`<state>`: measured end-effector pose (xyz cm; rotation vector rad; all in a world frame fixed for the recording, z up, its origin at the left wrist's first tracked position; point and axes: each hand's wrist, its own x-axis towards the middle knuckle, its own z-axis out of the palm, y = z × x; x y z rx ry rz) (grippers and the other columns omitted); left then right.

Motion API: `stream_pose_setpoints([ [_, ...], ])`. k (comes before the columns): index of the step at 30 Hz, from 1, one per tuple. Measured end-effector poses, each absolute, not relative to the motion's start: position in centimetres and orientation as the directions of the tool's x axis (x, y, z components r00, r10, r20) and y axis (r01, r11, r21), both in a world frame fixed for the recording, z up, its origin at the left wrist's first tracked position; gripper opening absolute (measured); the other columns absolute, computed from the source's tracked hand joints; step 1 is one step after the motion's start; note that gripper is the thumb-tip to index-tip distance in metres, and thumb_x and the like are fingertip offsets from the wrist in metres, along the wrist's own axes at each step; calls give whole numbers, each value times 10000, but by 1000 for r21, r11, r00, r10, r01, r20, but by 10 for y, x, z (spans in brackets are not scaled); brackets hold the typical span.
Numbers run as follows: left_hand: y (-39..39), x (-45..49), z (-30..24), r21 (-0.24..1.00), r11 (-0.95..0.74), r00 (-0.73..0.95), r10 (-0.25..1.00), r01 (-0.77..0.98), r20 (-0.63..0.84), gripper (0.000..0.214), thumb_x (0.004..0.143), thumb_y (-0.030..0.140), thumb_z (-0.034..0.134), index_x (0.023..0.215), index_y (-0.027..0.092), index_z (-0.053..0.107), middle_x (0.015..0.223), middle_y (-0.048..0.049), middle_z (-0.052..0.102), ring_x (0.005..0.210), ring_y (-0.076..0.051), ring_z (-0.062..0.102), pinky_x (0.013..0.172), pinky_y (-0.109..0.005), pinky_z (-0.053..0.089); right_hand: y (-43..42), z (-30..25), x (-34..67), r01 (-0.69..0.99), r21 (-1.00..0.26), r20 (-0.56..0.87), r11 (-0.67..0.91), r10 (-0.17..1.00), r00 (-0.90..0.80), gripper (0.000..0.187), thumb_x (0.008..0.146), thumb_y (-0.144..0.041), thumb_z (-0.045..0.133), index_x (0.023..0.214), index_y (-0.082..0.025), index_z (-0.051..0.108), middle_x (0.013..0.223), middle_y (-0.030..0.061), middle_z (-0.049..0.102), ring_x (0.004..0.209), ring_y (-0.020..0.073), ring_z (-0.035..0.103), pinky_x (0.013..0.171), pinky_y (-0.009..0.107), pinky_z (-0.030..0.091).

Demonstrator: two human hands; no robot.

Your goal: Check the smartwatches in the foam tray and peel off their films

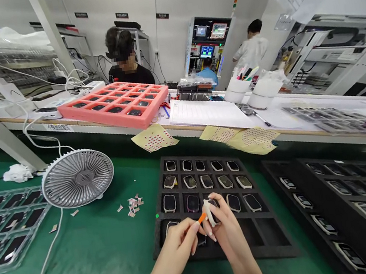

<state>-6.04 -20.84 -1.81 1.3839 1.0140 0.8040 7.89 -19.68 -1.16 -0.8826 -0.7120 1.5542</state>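
My left hand [182, 239] pinches a small orange tab [202, 218] with fingers closed. My right hand [224, 226] is curled around a small white-cased watch body [209, 207], held upright over the black foam tray [277, 237]. The orange tab touches the watch body's left edge. Both hands hover above the tray's near rows. Several more watch bodies [190, 181] lie in the tray's far compartments, while the near compartments look mostly bare.
A small white desk fan [78, 178] lies on the green mat at the left, with paper scraps [133, 203] beside it. Clear plastic trays [2, 226] sit far left, black trays [342, 197] right. A pink foam tray [114, 103] rests on the shelf; two people work beyond.
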Motion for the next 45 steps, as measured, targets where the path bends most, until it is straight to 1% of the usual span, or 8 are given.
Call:
stream_pose_setpoints([
  [9, -204, -61, -14, 994, 56, 450, 888, 96, -94, 449, 918, 503, 391, 722, 150, 585, 424, 71, 357, 405, -77, 289, 452, -211, 240, -195, -17, 75, -536, -831, -110, -147, 989, -100, 211, 885, -376, 585, 806, -208, 485, 491, -118, 370, 322, 10, 226, 366, 152, 231],
  [15, -204, -58, -12, 989, 148, 480, 868, -8, -127, 476, 873, 553, 451, 695, 137, 597, 404, 76, 339, 364, -57, 240, 399, -206, 192, -195, -16, 68, -705, -649, -174, -285, 958, -227, 306, 775, -432, 678, 773, -218, 459, 457, -139, 304, 321, 12, 72, 318, 148, 140],
  [22, -205, -55, -19, 981, 189, 474, 868, -38, -149, 523, 846, 631, 439, 711, 147, 580, 397, 84, 336, 332, -50, 213, 362, -203, 171, -191, -22, 67, -730, -605, -260, -318, 946, -196, 350, 672, -411, 744, 792, -225, 473, 440, -143, 305, 337, 20, 46, 319, 160, 125],
  [26, -202, -55, -20, 986, 162, 401, 906, -24, -139, 535, 819, 668, 450, 652, 164, 509, 407, 77, 348, 368, -60, 254, 383, -197, 200, -194, -23, 70, -653, -708, -223, -270, 962, -156, 267, 770, -440, 653, 823, -235, 489, 437, -128, 327, 328, 35, 102, 324, 165, 132],
  [33, -206, -52, -15, 993, 112, 275, 956, -23, -102, 466, 828, 619, 489, 680, 181, 428, 555, 49, 412, 480, -80, 376, 458, -188, 328, -206, -24, 70, -322, -929, -143, -185, 978, -150, 253, 873, -472, 533, 977, -246, 484, 623, -73, 415, 458, 75, 363, 437, 190, 334],
  [37, -204, -82, -17, 993, 68, 119, 990, 100, -79, 458, 842, 623, 439, 680, 196, 405, 513, 79, 301, 425, -70, 273, 414, -185, 246, -194, -23, 95, 27, -999, 36, 32, 987, 159, 254, 911, -478, 447, 1021, -250, 469, 705, -46, 431, 500, 104, 397, 477, 230, 378],
  [41, -191, -131, -26, 859, -2, -124, 989, 511, 76, 389, 831, 535, 471, 634, 202, 435, 527, 49, 390, 448, -100, 375, 451, -194, 295, -171, -25, 120, 525, -850, 151, 39, 974, 172, 219, 922, -408, 414, 1035, -246, 508, 745, 0, 521, 596, 172, 504, 563, 293, 433],
  [45, -176, -165, -45, 655, 154, -239, 970, 740, 41, 259, 832, 425, 458, 691, 225, 545, 505, 16, 523, 422, -164, 503, 434, -214, 322, -157, -34, 124, 751, -645, 168, 140, 985, -39, 158, 900, -287, 406, 926, -250, 557, 868, 48, 622, 829, 255, 589, 732, 400, 470],
])
